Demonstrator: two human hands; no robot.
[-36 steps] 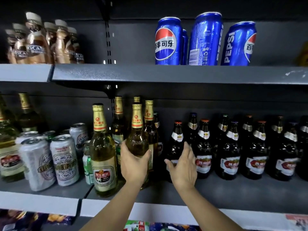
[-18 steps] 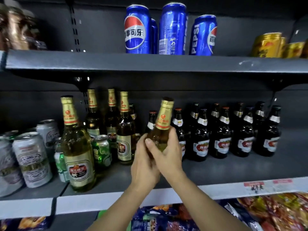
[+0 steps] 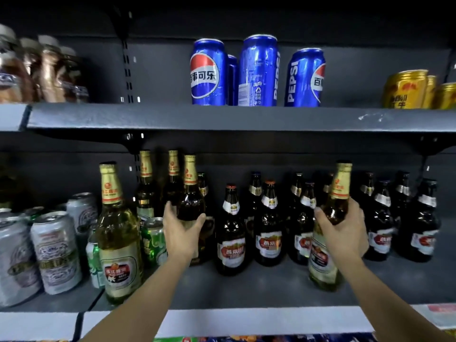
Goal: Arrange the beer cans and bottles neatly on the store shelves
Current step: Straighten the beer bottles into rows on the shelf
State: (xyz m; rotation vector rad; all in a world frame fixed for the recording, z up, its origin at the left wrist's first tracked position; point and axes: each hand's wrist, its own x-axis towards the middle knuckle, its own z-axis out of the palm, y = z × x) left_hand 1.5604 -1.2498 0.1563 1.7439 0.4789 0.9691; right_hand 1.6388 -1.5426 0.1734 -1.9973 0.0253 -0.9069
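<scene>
You get one view only — from your head, close in, facing the dark shelving (image 3: 222, 118) head-on and slightly downward, both forearms reaching in from below.

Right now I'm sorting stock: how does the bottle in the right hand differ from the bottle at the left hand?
The right-hand bottle stands out front, tilted, fully gripped; the left-hand bottle stands upright in its row, the left hand only cupping it. Both have gold foil necks.
</scene>
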